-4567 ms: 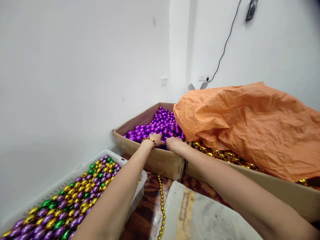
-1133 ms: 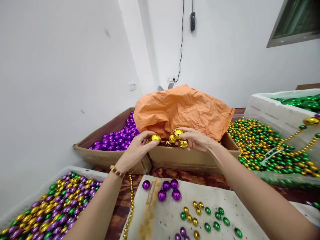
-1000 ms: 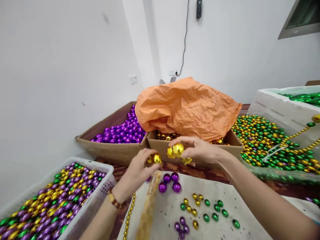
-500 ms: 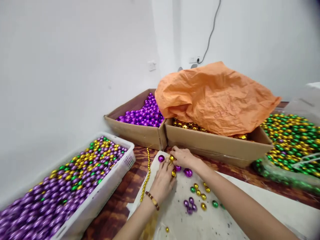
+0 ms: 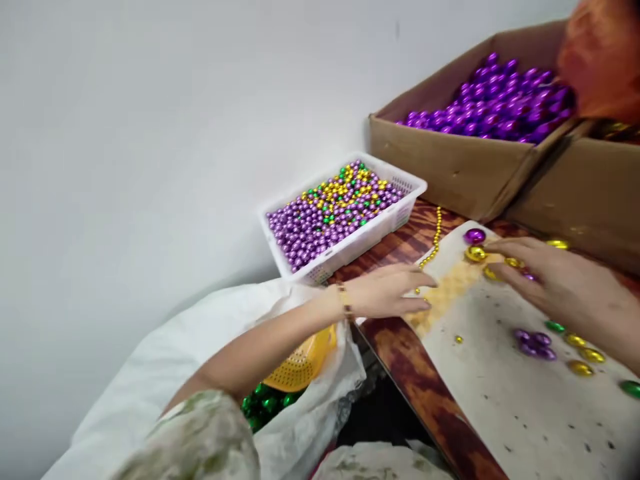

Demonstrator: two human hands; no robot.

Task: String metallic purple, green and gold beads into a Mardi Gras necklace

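My left hand (image 5: 387, 291) reaches over the near-left edge of the white sheet (image 5: 500, 393), fingers stretched and apart. It is close to the lower end of a gold bead string (image 5: 437, 233); whether it touches the beads I cannot tell. My right hand (image 5: 565, 277) is low over the sheet's far part, thumb and forefinger apart around gold balls (image 5: 514, 262). Beside its fingertips lie a larger gold ball (image 5: 475, 253) and a purple ball (image 5: 474, 236). A pale yellow patterned strip (image 5: 445, 293) lies between my hands.
A white basket (image 5: 345, 250) of mixed beads stands by the wall. Behind is a cardboard box (image 5: 450, 163) of purple balls. Purple beads (image 5: 535, 345) and gold beads (image 5: 580, 368) lie on the sheet. Below left, a white sack (image 5: 165, 360) holds green balls (image 5: 270, 401) and a yellow basket (image 5: 300, 363).
The view has swung left and down, bringing the sack into sight. My left hand has moved away from the balls towards the near-left edge. My right hand stays by the gold balls.
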